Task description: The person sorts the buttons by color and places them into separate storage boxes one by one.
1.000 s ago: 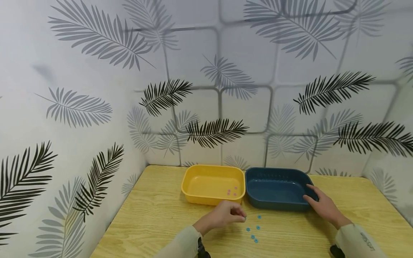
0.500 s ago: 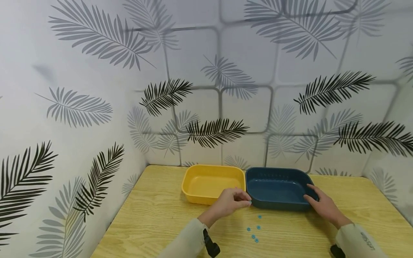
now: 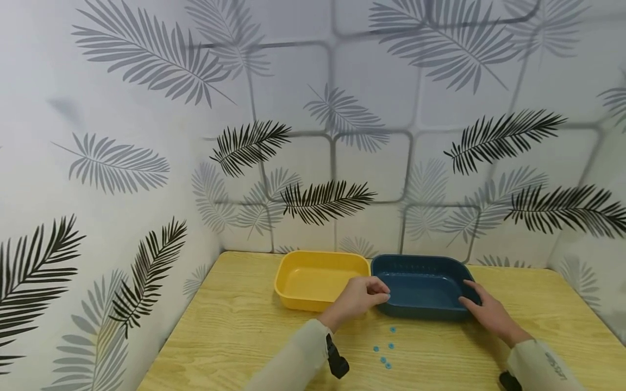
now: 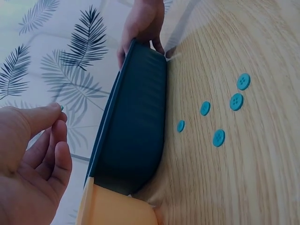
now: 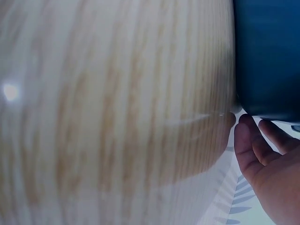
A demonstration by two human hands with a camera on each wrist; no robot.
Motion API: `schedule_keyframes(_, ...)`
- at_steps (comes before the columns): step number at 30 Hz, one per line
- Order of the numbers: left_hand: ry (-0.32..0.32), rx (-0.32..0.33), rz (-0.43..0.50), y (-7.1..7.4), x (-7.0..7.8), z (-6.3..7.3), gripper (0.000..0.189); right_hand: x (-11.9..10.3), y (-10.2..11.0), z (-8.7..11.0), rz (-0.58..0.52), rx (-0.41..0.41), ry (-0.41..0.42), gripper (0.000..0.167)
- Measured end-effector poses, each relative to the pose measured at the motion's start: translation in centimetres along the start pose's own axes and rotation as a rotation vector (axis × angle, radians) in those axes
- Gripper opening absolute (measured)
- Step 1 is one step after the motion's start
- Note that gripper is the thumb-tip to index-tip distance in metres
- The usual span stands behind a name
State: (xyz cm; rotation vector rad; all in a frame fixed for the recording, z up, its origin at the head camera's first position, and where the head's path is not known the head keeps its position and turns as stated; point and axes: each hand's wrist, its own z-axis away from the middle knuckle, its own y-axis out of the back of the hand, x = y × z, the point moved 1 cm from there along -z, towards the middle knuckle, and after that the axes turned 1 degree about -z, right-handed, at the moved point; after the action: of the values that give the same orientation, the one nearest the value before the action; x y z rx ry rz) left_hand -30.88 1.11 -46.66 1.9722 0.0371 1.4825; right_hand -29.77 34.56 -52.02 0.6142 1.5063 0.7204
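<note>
My left hand (image 3: 359, 297) pinches a small blue button (image 4: 61, 108) between thumb and fingertips; only its edge shows in the left wrist view. This hand is over the near left corner of the dark blue basin (image 3: 420, 312). At the basin's right end my right hand (image 3: 494, 315) holds the near corner, with thumb and a finger at the rim. In the right wrist view, other fingers (image 5: 248, 140) reach low along its wall. Several loose blue buttons (image 4: 219, 138) lie on the table in front of the basin.
A yellow basin (image 3: 293, 302) stands directly left of the blue one, its near right part hidden behind my left hand and forearm. Both rest on a wood-grain table (image 3: 230, 326), close to the leaf-patterned wall (image 3: 303, 233) at the back.
My left hand has lifted from the table with the button and moved right and away from me, past the yellow basin's near edge to the blue basin. The right hand has stayed in place.
</note>
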Motion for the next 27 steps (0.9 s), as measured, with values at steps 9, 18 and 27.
schedule_keyframes(9, 0.037, 0.022, -0.008, -1.0, -0.6, -1.5, 0.009, 0.3, 0.0, 0.0, 0.01, 0.017, 0.033, 0.073)
schedule_keyframes(18, 0.061, 0.018, -0.02, -1.3, -0.4, -3.0, 0.008, 0.2, 0.0, -0.1, 0.021, 0.021, 0.036, 0.072)
schedule_keyframes(27, 0.122, 0.056, -0.041, -1.7, -0.5, -4.2, 0.007, 0.4, 0.0, -0.1, 0.027, 0.008, 0.023, 0.072)
